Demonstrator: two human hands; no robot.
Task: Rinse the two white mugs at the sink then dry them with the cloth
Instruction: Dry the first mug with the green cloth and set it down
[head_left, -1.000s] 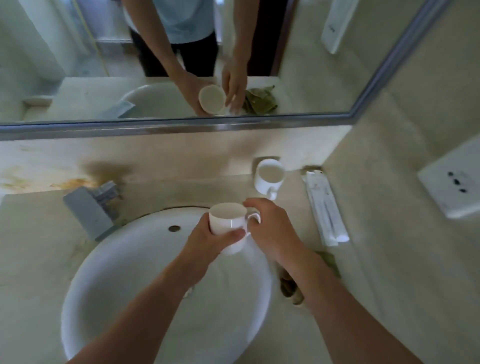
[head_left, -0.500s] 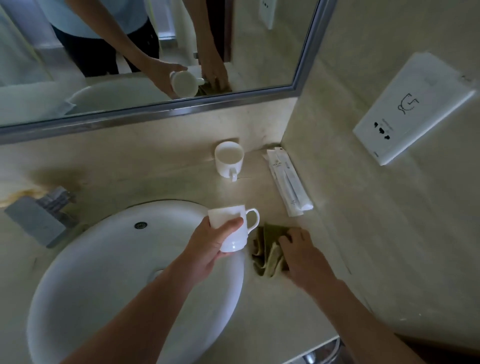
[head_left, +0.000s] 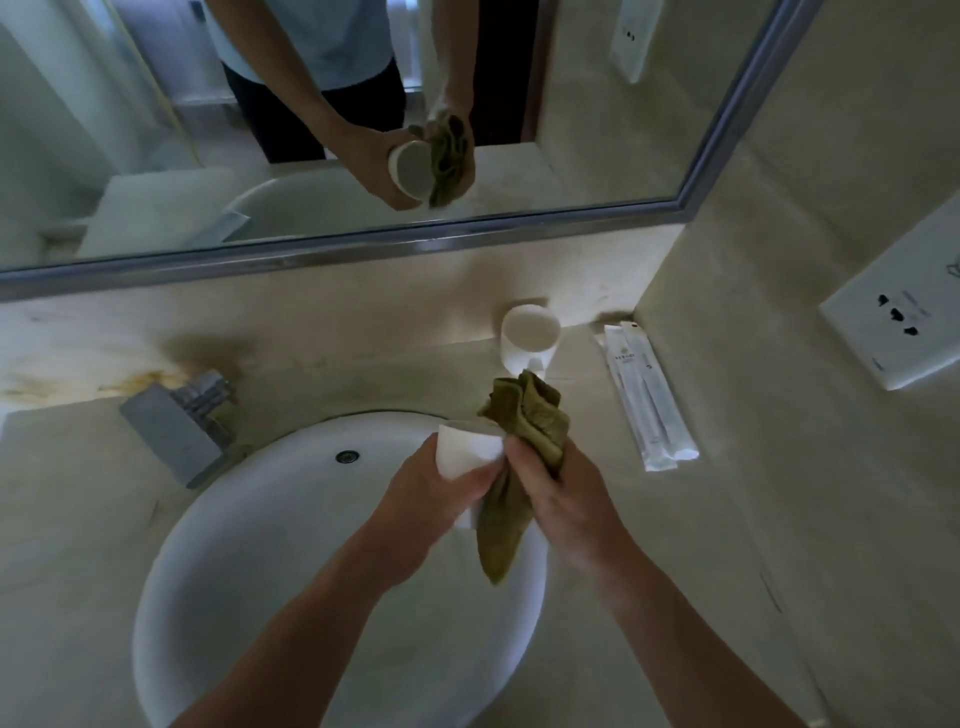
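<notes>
step: drying first mug (head_left: 465, 449) over sink (head_left: 260, 519) | left hand (head_left: 431, 488) fingers grasp it | right hand (head_left: 566, 499) fingers clutch cloth (head_left: 524, 431) | next, likely: wipe inside, then far mug (head_left: 530, 338)

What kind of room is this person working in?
Most likely a bathroom, perhaps a hotel's: a round white ceramic basin, a metal-framed mirror above it, and sealed white toiletry packets by the wall.
</notes>
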